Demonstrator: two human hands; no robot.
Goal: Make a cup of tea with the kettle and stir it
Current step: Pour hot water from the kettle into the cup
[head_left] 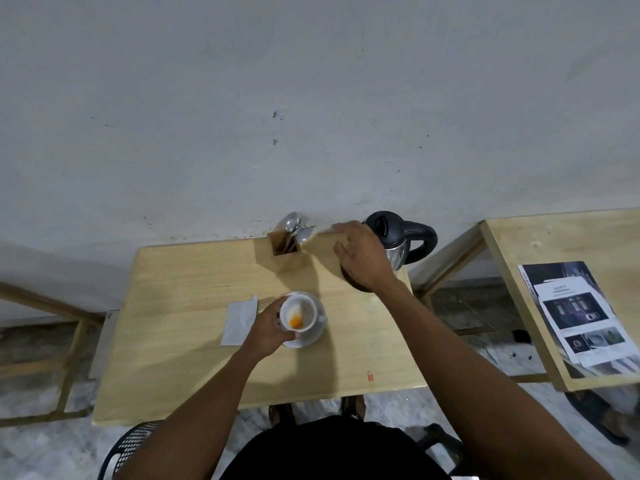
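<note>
Your left hand [268, 329] grips the cup [298, 312] over the saucer [311, 336], frame centre; your right hand [360, 258] is spread open, empty, against the kettle [398, 237], upper right of centre

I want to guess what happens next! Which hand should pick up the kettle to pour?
Probably the right hand. It is already up beside the kettle, though not on its handle. The left hand is busy holding the cup over the saucer.
</note>
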